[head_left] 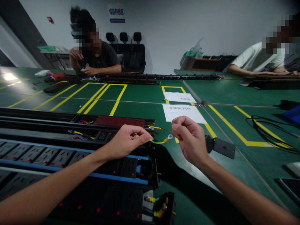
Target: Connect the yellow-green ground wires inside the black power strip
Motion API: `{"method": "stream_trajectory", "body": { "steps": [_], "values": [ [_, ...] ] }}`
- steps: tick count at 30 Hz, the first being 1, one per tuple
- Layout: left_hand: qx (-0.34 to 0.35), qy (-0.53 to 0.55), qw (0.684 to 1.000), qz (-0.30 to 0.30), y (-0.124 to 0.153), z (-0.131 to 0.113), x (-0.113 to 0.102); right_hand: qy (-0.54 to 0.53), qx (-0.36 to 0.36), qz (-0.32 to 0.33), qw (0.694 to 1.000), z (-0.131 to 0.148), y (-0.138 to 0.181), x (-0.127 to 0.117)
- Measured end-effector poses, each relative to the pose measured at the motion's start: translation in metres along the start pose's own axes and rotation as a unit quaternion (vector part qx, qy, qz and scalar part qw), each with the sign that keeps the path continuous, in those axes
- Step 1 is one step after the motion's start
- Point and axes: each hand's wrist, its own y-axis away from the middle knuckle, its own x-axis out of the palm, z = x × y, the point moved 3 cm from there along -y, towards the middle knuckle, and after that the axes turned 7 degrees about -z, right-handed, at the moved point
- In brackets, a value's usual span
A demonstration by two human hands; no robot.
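The left hand (pixel 127 140) pinches one end of a short green-and-yellow ground wire (pixel 159 141), thumb and forefinger clamped together on it just past the end of the black power strip housing (pixel 77 156) that runs along the near left edge of the tabletop (pixel 145 97). The wire arcs across to the right hand (pixel 191 137), whose fingers are curled together by its ring terminal (pixel 170 136); the terminal shows just beside the fingertips, and whether they actually grip it cannot be told. The wire hangs in the air between the two hands, above the tabletop.

The step in hand looks like readying this earth lead for fitting; the next move would call for lining the ring up with its fixing point, probably in the open strip end.

A white paper label (pixel 182 112) beyond the hands carries Chinese characters, too small to read surely.
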Motion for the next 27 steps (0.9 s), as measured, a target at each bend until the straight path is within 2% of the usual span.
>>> {"method": "stream_trajectory", "body": {
  "steps": [3, 7, 12, 17, 20, 27],
  "values": [
    [0.005, 0.004, 1.0, -0.001, 0.0, 0.0, 0.0, -0.008, 0.033, 0.025, 0.999, -0.004, 0.003, 0.003],
    [0.001, 0.0, 1.0, -0.013, 0.0, 0.001, -0.002, -0.013, 0.034, 0.078, 0.996, -0.001, 0.008, 0.007],
    [0.011, 0.01, 0.999, -0.029, 0.0, 0.0, -0.002, -0.001, 0.092, 0.156, 0.984, -0.004, 0.011, 0.011],
    [-0.019, 0.021, 1.0, 0.004, 0.002, 0.003, -0.002, 0.007, 0.086, 0.133, 0.987, -0.008, 0.009, 0.009],
    [-0.012, 0.017, 1.0, 0.014, 0.003, 0.002, -0.004, 0.006, 0.085, 0.135, 0.987, -0.009, 0.009, 0.009],
    [-0.004, 0.001, 1.0, -0.003, 0.003, -0.002, -0.003, 0.004, 0.101, 0.135, 0.986, -0.007, 0.01, 0.013]
  ]
}}
